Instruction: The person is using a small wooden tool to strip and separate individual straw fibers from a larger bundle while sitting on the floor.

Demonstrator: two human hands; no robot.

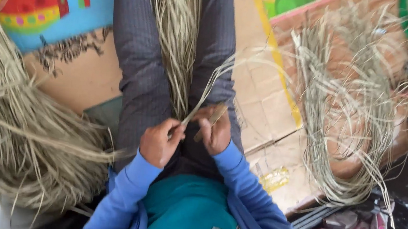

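Left hand (159,142) is closed, thumb and fingers pinching a thin grass strand (206,92) over the lap. Right hand (215,128) sits just beside it, gripping a flat strip (212,118). Grass bundle (174,34) lies between the legs; larger piles flank both sides.

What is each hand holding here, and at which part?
Both the left hand and the right hand pinch the near ends of a few dried grass strands, which run away over the lap. The exact finger contact is blurred.
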